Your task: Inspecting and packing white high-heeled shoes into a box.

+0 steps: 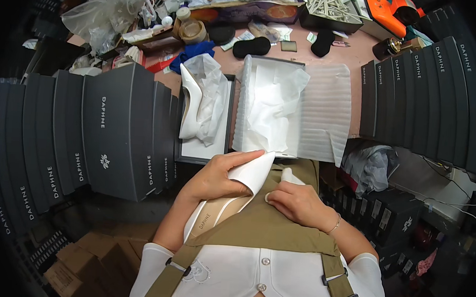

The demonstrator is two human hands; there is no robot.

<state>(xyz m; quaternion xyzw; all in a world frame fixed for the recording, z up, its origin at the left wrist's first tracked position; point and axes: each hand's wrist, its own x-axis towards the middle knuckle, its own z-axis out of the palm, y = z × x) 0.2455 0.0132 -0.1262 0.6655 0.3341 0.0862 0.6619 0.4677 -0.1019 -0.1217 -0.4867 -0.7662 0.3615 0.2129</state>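
Note:
My left hand grips a white pointed-toe dress shoe, its fingers tucked into the opening. The shoe's toe points up and away, and its beige insole faces me. Closed around a small white cloth-like wad, my right hand rests over my lap just right of the shoe. Beyond the hands lies an open shoe box, where a matching white shoe lies beside crumpled tissue paper. Right of it, another open box part contains white tissue.
A translucent padded sheet drapes over the right side. Dark shoe boxes stand in rows at left, with more boxes at right. Tape rolls, black oval pads and an orange tool lie at the back.

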